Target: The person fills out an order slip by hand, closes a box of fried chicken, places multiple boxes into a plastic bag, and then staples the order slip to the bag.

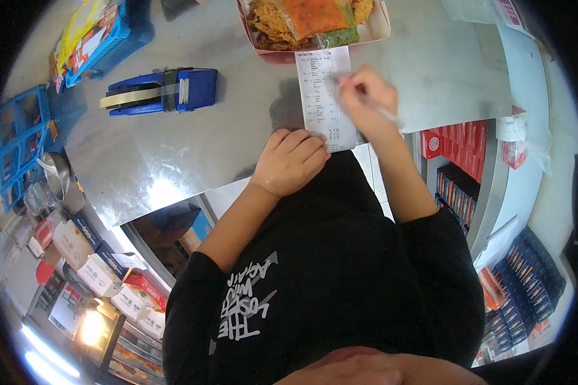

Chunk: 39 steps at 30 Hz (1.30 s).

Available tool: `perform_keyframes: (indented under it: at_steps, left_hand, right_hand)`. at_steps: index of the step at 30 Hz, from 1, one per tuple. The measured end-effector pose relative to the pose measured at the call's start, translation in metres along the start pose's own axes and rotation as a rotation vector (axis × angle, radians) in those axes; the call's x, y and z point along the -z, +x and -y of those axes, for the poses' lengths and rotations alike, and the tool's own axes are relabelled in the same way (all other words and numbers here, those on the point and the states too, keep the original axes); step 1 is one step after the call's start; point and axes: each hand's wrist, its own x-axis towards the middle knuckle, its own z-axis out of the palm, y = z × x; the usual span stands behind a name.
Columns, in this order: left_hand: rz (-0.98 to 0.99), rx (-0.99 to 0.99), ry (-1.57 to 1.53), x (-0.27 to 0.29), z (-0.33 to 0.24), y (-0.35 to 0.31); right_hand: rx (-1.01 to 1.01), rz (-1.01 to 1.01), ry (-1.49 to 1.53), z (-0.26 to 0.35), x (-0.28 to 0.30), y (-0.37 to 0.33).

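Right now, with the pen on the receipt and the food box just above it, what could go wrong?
The receipt lies on slick metal counter, pinned only at its lower corner by the left hand; it may skid or crease under the pen held in the right hand. Its top edge touches the food box, so grease might smudge it. The right hand's strokes could nudge that box.
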Motion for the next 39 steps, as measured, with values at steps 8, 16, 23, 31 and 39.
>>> perform_keyframes:
  at_steps: [8,16,23,31,39]
  left_hand:
    - [0.003,0.042,-0.029,-0.001,0.001,0.002]
    - [0.017,0.013,-0.033,0.001,0.000,0.002]
    - [0.012,0.008,-0.027,-0.001,0.002,0.001]
    - [0.009,0.020,-0.011,0.000,0.000,0.004]
    - [-0.011,0.014,0.003,0.000,0.002,0.002]
  right_hand:
    - [-0.247,-0.091,0.401,0.015,0.006,-0.009]
    - [-0.185,0.027,0.131,0.004,-0.004,-0.021]
    - [-0.102,0.019,-0.036,0.016,-0.008,-0.018]
    - [-0.043,0.126,-0.049,0.006,0.000,-0.023]
    - [0.067,0.262,-0.085,0.006,0.003,-0.020]
